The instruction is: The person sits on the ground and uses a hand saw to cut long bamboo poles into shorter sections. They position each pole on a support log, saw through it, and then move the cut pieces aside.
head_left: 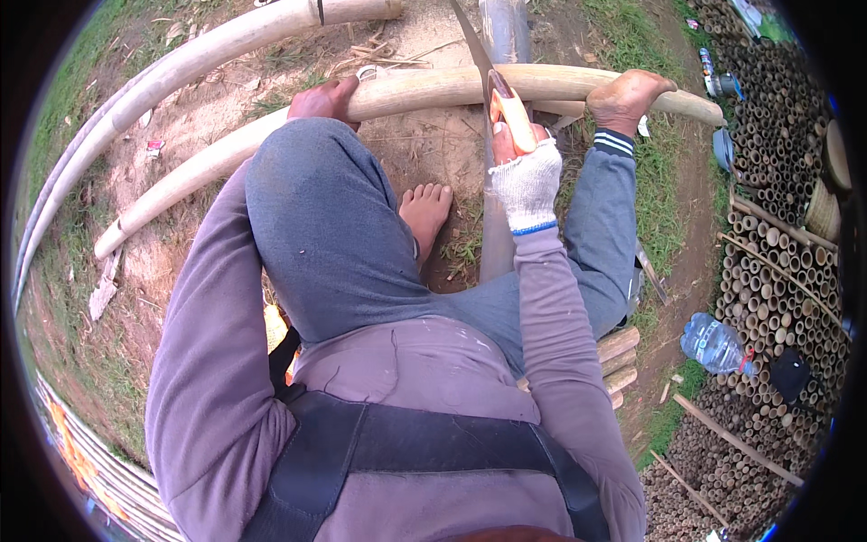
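Observation:
A pale bamboo pole [415, 93] lies crosswise in front of me, over a grey pole [506, 32] that runs away from me. My left hand [325, 101], bare, is closed on the bamboo left of the middle; my knee is just below it. In a white knitted glove with bare fingertips, my right hand [527, 181] grips the light wooden handle of a hand saw [513, 117]. Its blade reaches up and slightly left, crossing the bamboo near the grey pole. My right foot [625, 98] presses on the bamboo's right part. How deep the blade sits cannot be seen.
More long bamboo poles [181, 68] curve along the left. Sawdust [433, 68] covers the ground beyond the bamboo. At the right lie stacks of cut bamboo tubes [777, 271], with a clear plastic bottle [713, 343] on them. Short bamboo pieces [619, 357] rest beside my right thigh.

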A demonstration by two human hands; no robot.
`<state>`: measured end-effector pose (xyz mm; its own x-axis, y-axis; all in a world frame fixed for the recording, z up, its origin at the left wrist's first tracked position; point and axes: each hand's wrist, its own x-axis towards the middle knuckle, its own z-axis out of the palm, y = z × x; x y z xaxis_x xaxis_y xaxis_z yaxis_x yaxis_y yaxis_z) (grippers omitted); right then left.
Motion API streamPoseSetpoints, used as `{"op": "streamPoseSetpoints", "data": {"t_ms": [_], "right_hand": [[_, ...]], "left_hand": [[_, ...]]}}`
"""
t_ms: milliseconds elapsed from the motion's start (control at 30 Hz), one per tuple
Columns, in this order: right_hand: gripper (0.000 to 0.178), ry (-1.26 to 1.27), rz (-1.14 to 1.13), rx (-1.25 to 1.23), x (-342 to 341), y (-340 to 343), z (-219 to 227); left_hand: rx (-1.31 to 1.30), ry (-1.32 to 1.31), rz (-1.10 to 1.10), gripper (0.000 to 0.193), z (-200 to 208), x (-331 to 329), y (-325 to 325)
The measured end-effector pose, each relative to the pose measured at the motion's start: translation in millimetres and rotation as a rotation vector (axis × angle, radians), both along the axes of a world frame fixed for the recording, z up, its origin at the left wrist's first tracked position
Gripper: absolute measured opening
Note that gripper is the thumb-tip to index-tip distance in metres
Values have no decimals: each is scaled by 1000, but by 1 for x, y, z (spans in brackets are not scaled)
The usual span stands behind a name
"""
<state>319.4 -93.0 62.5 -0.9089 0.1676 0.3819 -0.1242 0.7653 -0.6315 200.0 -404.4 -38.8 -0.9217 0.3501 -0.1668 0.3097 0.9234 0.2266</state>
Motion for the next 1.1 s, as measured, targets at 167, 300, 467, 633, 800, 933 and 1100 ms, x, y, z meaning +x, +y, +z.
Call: {"op": "streamPoseSetpoints", "data": {"t_ms": [167,300,467,633,800,933,1100], "right_hand": [[20,-291,12,-233,173,32,33],[22,-146,60,-198,148,27,24],[33,18,-41,2,-36,-16,-4],[18,-141,94,-172,81,19,11],[17,-215,-2,-157,184,31,29],[19,-13,18,-13,36,12,-13],[34,17,67,-362,-7,5,-49]], "left_hand": [[-7,-23,65,59,-10,5,-21],[-46,-54,46,61,-16,-6,-10],[-11,5,42,59,-6,0,-8],[-39,25,87,60,-5,-1,-22],[-31,-27,37,61,-19,-6,-12],[32,32,-37,61,-18,-9,-2],[48,26,28,66,-13,1,-17]]}}
